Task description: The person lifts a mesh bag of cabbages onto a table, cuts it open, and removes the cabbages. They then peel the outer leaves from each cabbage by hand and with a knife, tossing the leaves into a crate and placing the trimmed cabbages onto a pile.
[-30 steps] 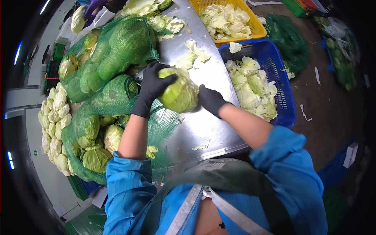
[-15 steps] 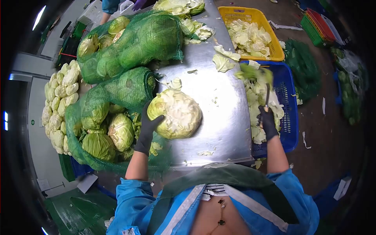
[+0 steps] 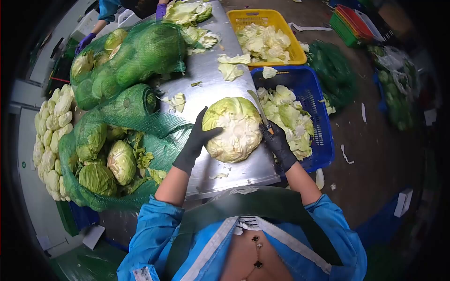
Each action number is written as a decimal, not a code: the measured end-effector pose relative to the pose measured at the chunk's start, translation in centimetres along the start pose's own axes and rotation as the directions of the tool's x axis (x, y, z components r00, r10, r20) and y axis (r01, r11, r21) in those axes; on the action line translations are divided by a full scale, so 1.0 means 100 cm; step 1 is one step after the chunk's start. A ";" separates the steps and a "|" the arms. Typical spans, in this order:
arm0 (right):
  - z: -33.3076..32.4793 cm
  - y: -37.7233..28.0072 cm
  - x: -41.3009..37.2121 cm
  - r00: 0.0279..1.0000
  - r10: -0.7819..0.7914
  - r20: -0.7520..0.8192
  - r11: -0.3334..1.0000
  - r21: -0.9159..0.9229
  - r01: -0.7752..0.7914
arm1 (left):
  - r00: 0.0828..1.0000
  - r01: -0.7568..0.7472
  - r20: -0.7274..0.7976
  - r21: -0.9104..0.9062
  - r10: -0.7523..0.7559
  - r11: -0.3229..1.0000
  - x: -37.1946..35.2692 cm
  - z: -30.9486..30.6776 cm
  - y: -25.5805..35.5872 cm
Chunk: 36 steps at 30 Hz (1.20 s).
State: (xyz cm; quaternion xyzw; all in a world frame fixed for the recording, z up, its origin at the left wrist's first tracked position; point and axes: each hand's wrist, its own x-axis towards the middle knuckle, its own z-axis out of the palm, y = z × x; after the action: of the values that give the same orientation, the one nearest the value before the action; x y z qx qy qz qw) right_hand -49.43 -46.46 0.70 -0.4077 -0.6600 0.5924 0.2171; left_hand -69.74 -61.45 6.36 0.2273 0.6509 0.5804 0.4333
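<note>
A trimmed cabbage (image 3: 234,131) rests on the metal table with its pale cut base facing up. My left hand (image 3: 199,143), in a black glove, grips it from the left, thumb lying over the top. On the opposite side my right hand (image 3: 279,146), also gloved in black, is closed round the handle of a knife (image 3: 260,108). The blade points away from me along the cabbage's right edge. Fingers of the right hand are right at the cabbage's side. Loose cabbage leaves (image 3: 290,126) fill much of the blue crate just beyond that hand.
Green mesh sacks of cabbages (image 3: 136,61) take up the table's left side. The blue crate (image 3: 323,136) and a yellow crate (image 3: 300,54) stand along its right edge. Pale trimmed cabbages (image 3: 54,126) are piled far left. Another person's purple-gloved hand (image 3: 85,42) is at top left.
My right hand has come back from over the blue crate to the cabbage, knife still held. The green leaf by the blade has gone from it. My left hand keeps its grip; the view has shifted.
</note>
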 end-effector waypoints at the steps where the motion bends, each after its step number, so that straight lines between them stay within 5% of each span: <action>1: -0.005 0.002 -0.007 0.999 -0.032 -0.018 0.997 -0.077 0.031 | 1.000 0.010 0.010 -0.003 -0.010 1.000 -0.005 0.009 0.007; 2: -0.006 0.001 -0.010 0.925 -0.365 -0.103 0.918 -0.205 0.339 | 1.000 0.009 0.011 0.026 -0.009 1.000 -0.006 0.017 0.014; 5: -0.015 -0.026 -0.030 0.902 -0.428 -0.060 0.827 -0.428 0.364 | 1.000 0.002 -0.007 0.094 -0.002 0.996 0.000 0.032 0.026; 6: -0.014 -0.045 -0.035 0.950 -0.312 0.011 0.830 -0.483 0.278 | 1.000 -0.007 -0.005 0.132 0.007 0.991 0.003 0.034 0.026; 8: -0.005 -0.043 -0.028 0.938 -0.345 0.031 0.779 -0.548 0.304 | 1.000 -0.021 -0.001 0.170 0.021 0.985 0.009 0.036 0.021; 10: -0.002 -0.047 -0.015 0.959 -0.271 0.084 0.706 -0.659 0.258 | 0.989 -0.135 0.009 0.496 0.150 0.858 0.018 0.032 0.012; 13: 0.001 -0.062 0.011 0.956 -0.248 0.155 0.627 -0.727 0.280 | 0.990 -0.113 -0.020 0.465 0.139 0.878 0.019 0.032 0.008; 14: 0.004 -0.062 0.015 0.913 -0.380 0.145 0.684 -0.620 0.384 | 0.998 -0.049 -0.020 0.337 0.060 0.940 0.015 0.031 0.012; 17: 0.006 -0.073 0.014 0.914 -0.309 0.262 0.597 -0.695 0.401 | 1.000 -0.006 -0.024 0.072 0.008 0.997 -0.001 0.029 0.013; 19: -0.001 -0.072 0.005 0.924 -0.260 0.282 0.636 -0.670 0.383 | 0.998 -0.029 -0.059 0.113 0.036 0.993 0.000 0.024 0.002; 21: -0.005 -0.047 -0.001 0.917 -0.366 0.159 0.784 -0.478 0.396 | 0.997 0.044 -0.060 0.036 -0.042 0.998 0.003 0.021 0.004; 22: -0.008 -0.039 0.000 0.882 -0.459 0.105 0.732 -0.518 0.443 | 0.997 0.046 -0.063 0.028 -0.044 0.999 0.004 0.021 0.003; 25: -0.012 -0.056 -0.001 0.949 -0.215 0.233 0.649 -0.692 0.317 | 0.997 0.022 -0.077 0.161 -0.010 0.987 0.007 0.025 0.003; 29: 0.001 -0.055 0.040 0.961 -0.251 0.113 0.660 -0.707 0.255 | 0.991 -0.093 -0.045 0.457 0.127 0.884 -0.004 0.034 0.004; 31: -0.002 -0.032 0.088 0.990 -0.010 0.139 0.757 -0.646 0.099 | 0.980 -0.132 -0.053 0.547 0.192 0.827 -0.014 0.042 0.009; 32: -0.001 -0.014 0.101 0.957 -0.163 0.240 0.847 -0.464 0.261 | 0.971 -0.162 -0.042 0.616 0.237 0.771 -0.015 0.036 -0.005; 33: 0.004 -0.017 0.100 0.958 -0.184 0.220 0.904 -0.344 0.253 | 0.965 -0.228 -0.017 0.442 0.262 0.868 -0.017 0.029 -0.014; 36: 0.009 0.015 0.117 0.996 0.022 0.088 0.872 -0.489 0.023 | 0.985 -0.121 -0.114 0.056 0.127 0.991 -0.043 0.025 -0.042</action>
State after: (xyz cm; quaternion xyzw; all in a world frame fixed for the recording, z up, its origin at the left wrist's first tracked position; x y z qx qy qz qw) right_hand -56.35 -37.76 -3.23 -0.4219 -0.7976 0.4242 0.0769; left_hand -64.52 -64.46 3.75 0.2435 0.6737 0.6025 0.3518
